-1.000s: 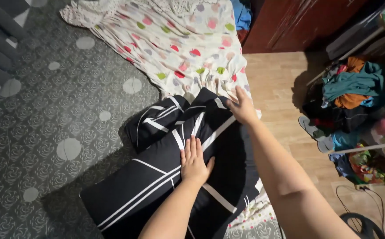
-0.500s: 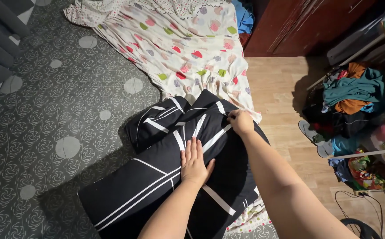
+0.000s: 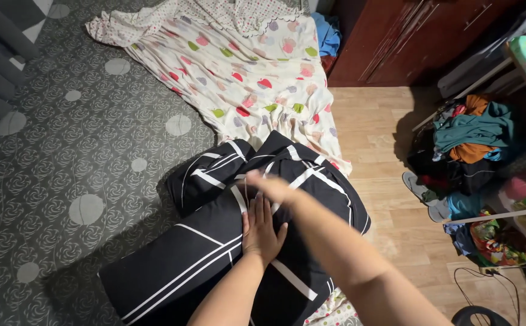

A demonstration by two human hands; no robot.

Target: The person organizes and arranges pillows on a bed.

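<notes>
Now left hand presses flat, open, on the pillow; right hand, blurred just beyond, grip unclear; smooth outward.

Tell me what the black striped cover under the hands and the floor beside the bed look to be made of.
The black striped cover, pressed by the left hand, looks like woven fabric, probably cotton or a blend: matte, soft creases, puffed over padding. The floor looks like pale wood planks or wood-look laminate, given its grain lines, board seams and slight sheen; which of the two cannot be told.
</notes>
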